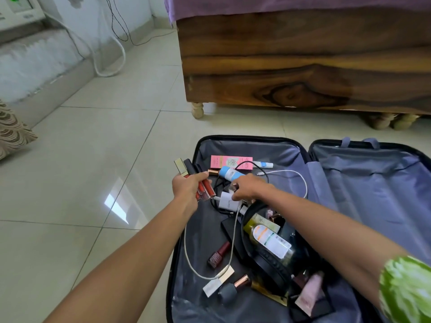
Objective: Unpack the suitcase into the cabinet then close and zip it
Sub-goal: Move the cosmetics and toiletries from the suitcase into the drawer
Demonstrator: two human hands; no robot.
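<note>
Several lipsticks are bunched in my left hand, fingers curled round them, held just over the near-left edge of the suitcase. I judge I am gathering small things in that hand so one trip to the cabinet carries more; no cabinet shows in this view. My right hand reaches into the left half and pinches a small item near the white charger; what it is I cannot tell, it is too small and half hidden. The suitcase lies open flat on the tiled floor beside a wooden bed, so both halves are within reach. Much is left inside: a pink box, a blue tube, a white cable, an oil bottle, a nail polish. Unpacking looks well short of done, and closing and zipping lie ahead.
</note>
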